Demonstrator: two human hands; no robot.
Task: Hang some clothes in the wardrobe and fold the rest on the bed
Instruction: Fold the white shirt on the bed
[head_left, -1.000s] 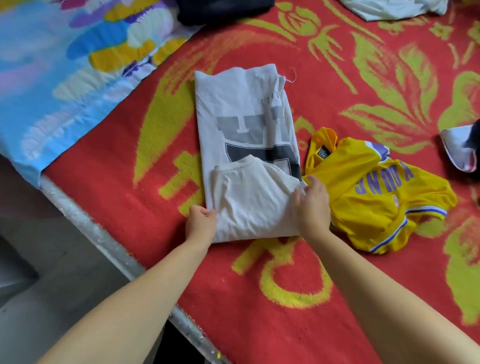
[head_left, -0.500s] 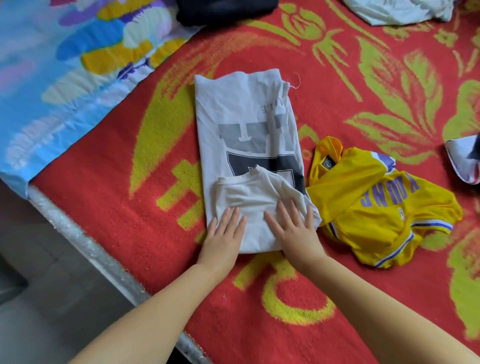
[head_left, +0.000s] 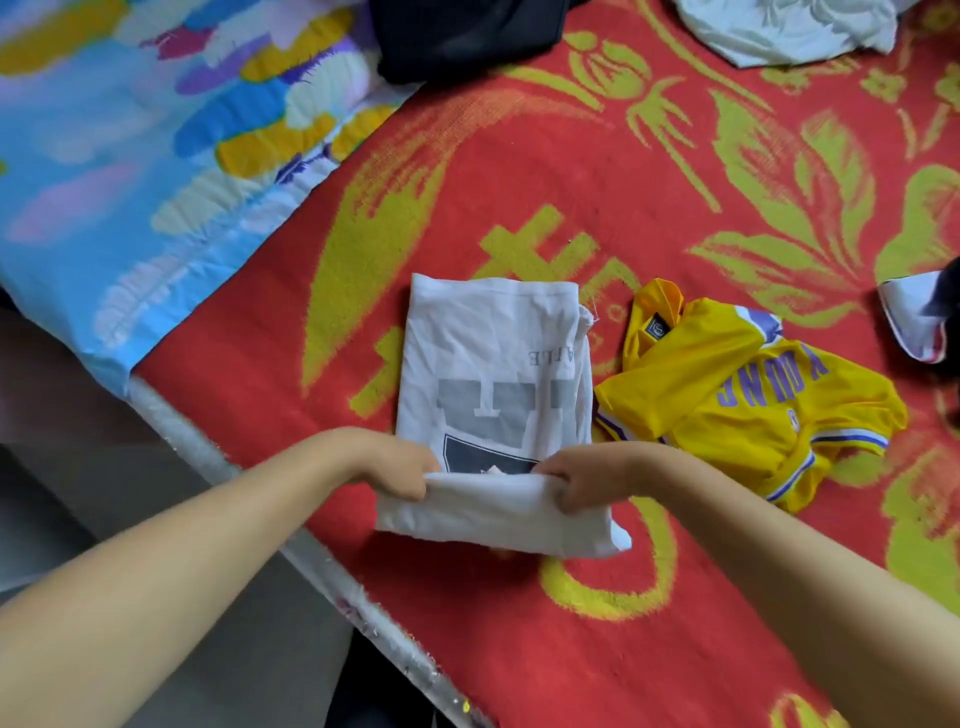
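A white T-shirt with a grey and black print lies partly folded on the red and yellow blanket of the bed. My left hand grips the near folded edge at its left side. My right hand grips the same edge at its right side. The near part of the shirt is lifted off the blanket between both hands. A crumpled yellow jersey with purple letters lies just right of the white shirt.
A blue patterned quilt covers the bed's left end. A dark garment and a pale garment lie at the far edge. Another white and dark piece sits at the right. The bed's edge runs diagonally, with grey floor beyond.
Both hands went from gripping the shirt's sides, to pressing flat on it, to gripping and lifting its near folded edge. The shirt now looks shorter, folded over.
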